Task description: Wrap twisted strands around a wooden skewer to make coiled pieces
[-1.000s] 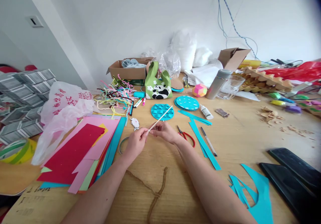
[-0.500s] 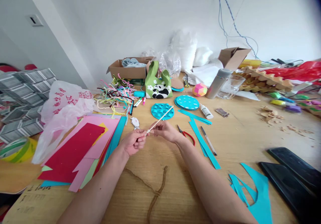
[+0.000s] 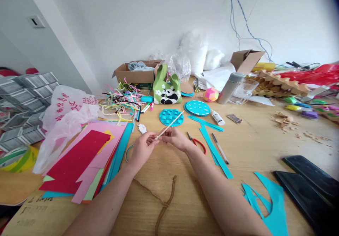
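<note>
Between my hands, above the table, is a thin white stick (image 3: 171, 125) that slants up to the right, with a small whitish lump at its lower end. My left hand (image 3: 143, 145) is closed at that lower end, fingertips pinched on it. My right hand (image 3: 173, 138) grips the stick from the right, its fingertips partly hidden. Just beyond lies a blue disc (image 3: 171, 117) covered with raised flaps. Red-handled scissors or pliers (image 3: 200, 145) rest right of my right hand. A brown twine (image 3: 166, 205) lies on the table between my forearms.
Coloured paper sheets (image 3: 79, 155) are piled at left. Blue paper strips (image 3: 215, 151), a pen (image 3: 219, 147) and a white glue bottle (image 3: 217, 117) lie at right. Farther back stand a green panda bag (image 3: 167, 89) and a grey thermos (image 3: 230, 88). Two dark phones (image 3: 299, 197) lie at the right.
My left hand has shifted slightly, its fingers uncurling from a fist-like grip to a fingertip pinch at the stick's lower end. A ring-shaped roll now shows beside it. My right hand barely moved.
</note>
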Tool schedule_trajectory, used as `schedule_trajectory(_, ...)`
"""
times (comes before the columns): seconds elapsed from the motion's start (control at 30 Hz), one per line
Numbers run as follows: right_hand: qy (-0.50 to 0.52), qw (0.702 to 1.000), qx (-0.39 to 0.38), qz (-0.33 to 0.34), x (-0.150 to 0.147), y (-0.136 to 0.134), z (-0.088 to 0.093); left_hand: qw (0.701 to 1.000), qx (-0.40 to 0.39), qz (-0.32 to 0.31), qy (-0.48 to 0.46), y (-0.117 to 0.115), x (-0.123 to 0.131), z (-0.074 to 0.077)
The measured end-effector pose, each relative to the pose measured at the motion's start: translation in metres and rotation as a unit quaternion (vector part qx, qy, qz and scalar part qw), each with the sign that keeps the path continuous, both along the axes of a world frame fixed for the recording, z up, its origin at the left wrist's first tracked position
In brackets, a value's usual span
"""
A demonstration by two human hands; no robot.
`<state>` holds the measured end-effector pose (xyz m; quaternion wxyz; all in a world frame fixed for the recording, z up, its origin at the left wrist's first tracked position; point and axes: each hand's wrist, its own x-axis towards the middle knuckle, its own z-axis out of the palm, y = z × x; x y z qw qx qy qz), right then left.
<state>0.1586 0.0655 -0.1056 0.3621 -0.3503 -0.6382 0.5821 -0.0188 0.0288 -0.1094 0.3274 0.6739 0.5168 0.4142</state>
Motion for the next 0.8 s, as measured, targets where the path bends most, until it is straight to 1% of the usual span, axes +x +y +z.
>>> schedule_trajectory(0.1,-0.005,1.000,0.001,0.004,-0.002,-0.002,0.002,0.995,0.062,0.015,0.081,-0.004,0.001,0.003)
schedule_trajectory(0.2,-0.019,1.000,0.015,0.008,-0.002,-0.002,0.004,0.984,0.103,0.024,0.144,-0.006,0.002,0.005)
schedule_trajectory(0.27,-0.031,0.999,0.027,0.011,-0.001,-0.002,0.004,0.980,0.108,0.023,0.164,-0.007,0.002,0.005)
schedule_trajectory(0.37,-0.036,0.999,0.038,0.014,0.001,0.000,0.003,0.982,0.096,0.012,0.162,-0.006,0.002,0.003)
schedule_trajectory(0.47,-0.026,0.998,0.043,0.023,0.002,0.001,0.003,0.991,0.052,0.005,0.123,-0.004,0.002,0.000)
schedule_trajectory(0.63,-0.012,0.998,0.047,0.050,0.006,0.002,0.004,0.998,-0.060,-0.027,0.013,0.000,0.002,-0.003)
schedule_trajectory(0.73,0.001,0.996,0.051,0.068,0.009,0.002,0.005,0.988,-0.127,-0.057,-0.073,0.001,0.003,-0.003)
schedule_trajectory(0.8,0.004,0.995,0.054,0.078,0.010,0.002,0.005,0.973,-0.171,-0.071,-0.140,0.001,0.003,-0.001)
